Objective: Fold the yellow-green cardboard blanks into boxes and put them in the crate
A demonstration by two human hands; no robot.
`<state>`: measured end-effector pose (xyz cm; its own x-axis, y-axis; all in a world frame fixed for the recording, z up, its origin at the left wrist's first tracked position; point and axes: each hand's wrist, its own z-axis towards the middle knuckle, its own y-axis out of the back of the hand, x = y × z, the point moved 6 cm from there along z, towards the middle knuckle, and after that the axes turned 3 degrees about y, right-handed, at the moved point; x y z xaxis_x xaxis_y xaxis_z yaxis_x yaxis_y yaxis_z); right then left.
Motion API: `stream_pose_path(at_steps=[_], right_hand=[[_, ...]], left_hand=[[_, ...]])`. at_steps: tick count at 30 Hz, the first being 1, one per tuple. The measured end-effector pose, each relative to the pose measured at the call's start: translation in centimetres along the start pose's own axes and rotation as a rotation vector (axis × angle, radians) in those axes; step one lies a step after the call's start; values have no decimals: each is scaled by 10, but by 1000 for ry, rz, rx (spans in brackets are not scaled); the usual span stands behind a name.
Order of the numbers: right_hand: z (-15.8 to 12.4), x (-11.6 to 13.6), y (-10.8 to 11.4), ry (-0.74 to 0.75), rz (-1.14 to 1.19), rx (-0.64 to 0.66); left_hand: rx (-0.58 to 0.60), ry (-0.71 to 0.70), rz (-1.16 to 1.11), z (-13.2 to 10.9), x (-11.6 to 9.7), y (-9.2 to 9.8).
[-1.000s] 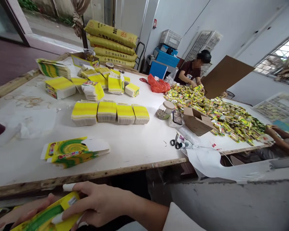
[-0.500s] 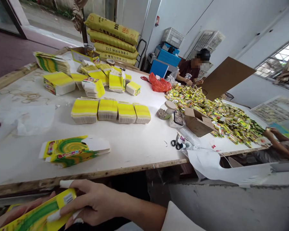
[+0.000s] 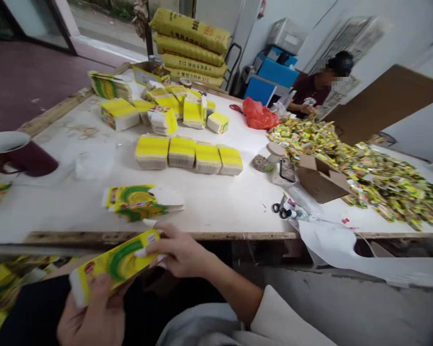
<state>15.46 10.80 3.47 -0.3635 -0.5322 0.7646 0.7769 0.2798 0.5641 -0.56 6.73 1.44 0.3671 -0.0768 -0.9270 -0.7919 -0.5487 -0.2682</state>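
Observation:
A long yellow and green carton slants across my lap below the table edge. Its lower left end is gripped by my left hand, thumb on the printed face and fingers underneath. At the upper right end, by the barcode, my right hand holds it; white coverings show on the fingertips. Just beyond, on the table, lie several flat-folded cartons of the same print, their white flaps pointing right.
Behind stand stacks of yellow folded cartons. A maroon mug is at left, scissors and a cardboard box at right. A large heap of filled-looking packets spreads past a co-worker. More cartons lie low at left.
My view has swung left and down. Both hands and the carton now appear further up and right; my left hand, mostly hidden before, shows on the carton's lower end.

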Motion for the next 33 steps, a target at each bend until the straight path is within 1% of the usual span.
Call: stream_pose_path(at_steps=[1,2,5,6,8,10,12,14,15,16,17,18,19,20,21,22,24,26,28,30,33], right_hand=[[-2,0,2,-2,60,-49],[-4,-2,5,-18,136,-117],[-14,-14,5,-154,376,-314],[-17,-19,3,-208,418,-350],[-20,-27,-4,-286,416,-380],[-20,-31,-10,-313,366,-393],[-18,-33,-12,-308,321,-394],[-11,-32,-10,-281,307,-369],[-6,-32,-8,-261,318,-348],[-1,-33,-4,-239,337,-328],[6,-34,0,-220,349,-317],[13,-36,6,-208,335,-322],[20,-40,12,-206,288,-344],[28,-45,19,-215,206,-372],[36,-50,24,-237,97,-397],[43,-55,27,-273,-24,-411],[56,-66,28,-369,-231,-389],[64,-73,24,-453,-346,-339],[69,-76,21,-480,-378,-302],[72,-75,19,-471,-377,-292],[76,-75,20,-463,-373,-282]], left_hand=[[7,38,-63,-3,1,-2],[42,79,-100,-6,4,-6],[116,212,-84,-9,16,-9],[141,239,-60,-10,21,-8],[179,250,-15,-11,28,-7],[183,219,8,-13,32,-5],[179,194,10,-14,34,-4],[192,188,-14,-11,31,-5],[172,172,-46,-6,25,-3],[124,136,-97,0,17,1],[49,78,-170,8,6,7],[-49,9,-256,15,-6,15],[-122,-65,-359,23,-18,22],[-166,-120,-467,29,-28,28],[-197,-126,-555,34,-34,31],[-202,-107,-613,37,-37,33],[-169,-47,-650,39,-37,32],[-100,-19,-598,34,-32,28],[-39,-27,-526,27,-27,25],[11,-3,-475,22,-21,21],[88,105,-424,19,-10,13]])
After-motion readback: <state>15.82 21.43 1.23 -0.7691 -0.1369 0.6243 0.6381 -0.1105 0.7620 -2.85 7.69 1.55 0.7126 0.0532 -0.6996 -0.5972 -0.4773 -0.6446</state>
